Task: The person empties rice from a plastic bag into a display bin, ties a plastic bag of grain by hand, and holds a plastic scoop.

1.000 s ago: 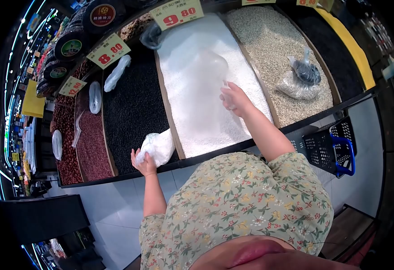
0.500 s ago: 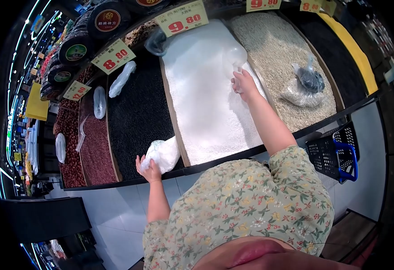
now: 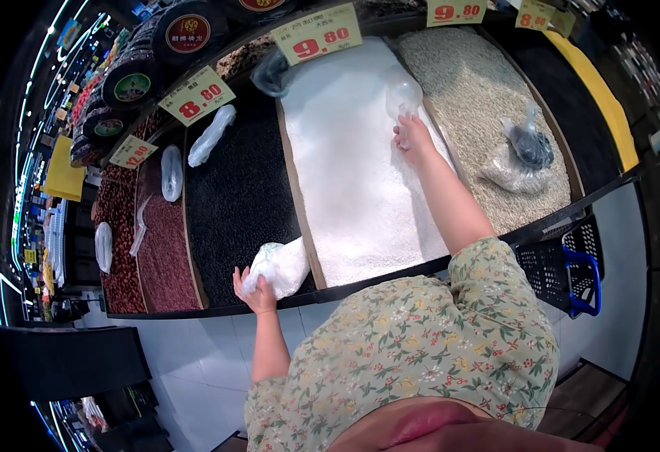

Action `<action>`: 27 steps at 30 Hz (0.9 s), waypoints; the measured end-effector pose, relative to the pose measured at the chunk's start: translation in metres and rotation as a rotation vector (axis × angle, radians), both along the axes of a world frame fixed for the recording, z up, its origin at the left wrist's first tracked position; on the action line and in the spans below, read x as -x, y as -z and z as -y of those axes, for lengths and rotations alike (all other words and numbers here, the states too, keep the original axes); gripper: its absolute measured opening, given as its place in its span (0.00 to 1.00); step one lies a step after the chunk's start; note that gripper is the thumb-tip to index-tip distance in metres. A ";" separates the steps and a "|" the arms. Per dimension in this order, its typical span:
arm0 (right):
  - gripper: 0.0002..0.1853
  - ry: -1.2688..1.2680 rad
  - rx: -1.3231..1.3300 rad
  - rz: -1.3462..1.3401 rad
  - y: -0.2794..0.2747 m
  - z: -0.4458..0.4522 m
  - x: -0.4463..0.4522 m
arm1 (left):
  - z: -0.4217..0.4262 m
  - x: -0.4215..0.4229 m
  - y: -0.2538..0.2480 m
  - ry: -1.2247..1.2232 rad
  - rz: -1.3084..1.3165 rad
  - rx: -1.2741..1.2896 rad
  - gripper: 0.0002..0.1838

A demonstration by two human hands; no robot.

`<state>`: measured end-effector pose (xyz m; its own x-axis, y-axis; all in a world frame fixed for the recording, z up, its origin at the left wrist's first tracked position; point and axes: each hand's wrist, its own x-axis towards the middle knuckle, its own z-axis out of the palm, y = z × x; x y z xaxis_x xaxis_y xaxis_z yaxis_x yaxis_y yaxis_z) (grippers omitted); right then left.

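the white grains [image 3: 352,166] fill a long bin, with black beans [image 3: 239,188] to its left and pale grains [image 3: 458,90] to its right, past a thin divider. a shopping basket [image 3: 552,264] stands on the floor at the right. the white bag [image 3: 288,267] lies at the near right corner of the black beans, its long axis slanting from lower left to upper right; which end is its mouth i cannot tell. the left hand [image 3: 257,290] is clamped on its crumpled left end. well apart from it, the right hand [image 3: 414,139] is closed round the handle of the clear scoop [image 3: 404,94], which points away from the person, long axis nearly straight up the view, over the white grains near the divider. a second ago the scoop was blurred and nearer the bin's middle; the bag keeps its corner.
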<state>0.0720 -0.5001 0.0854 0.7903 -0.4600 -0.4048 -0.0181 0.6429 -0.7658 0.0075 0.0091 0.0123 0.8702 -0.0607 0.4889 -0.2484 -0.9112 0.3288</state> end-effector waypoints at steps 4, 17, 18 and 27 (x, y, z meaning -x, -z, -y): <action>0.17 0.008 -0.060 0.026 -0.003 0.001 -0.011 | 0.003 0.001 -0.004 -0.006 -0.009 -0.022 0.27; 0.20 -0.188 0.006 0.032 -0.021 -0.032 -0.027 | 0.002 0.001 -0.001 0.008 -0.006 0.018 0.26; 0.20 -0.194 0.017 0.044 -0.023 -0.034 -0.027 | 0.002 0.001 -0.002 0.003 -0.014 0.005 0.26; 0.30 -0.168 0.158 0.044 -0.032 -0.043 -0.022 | -0.005 -0.003 0.008 0.003 -0.021 0.043 0.26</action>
<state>0.0943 -0.4575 0.1178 0.8764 -0.3750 -0.3021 -0.0795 0.5060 -0.8589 0.0106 0.0137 0.0046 0.8800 -0.0425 0.4731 -0.2438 -0.8952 0.3730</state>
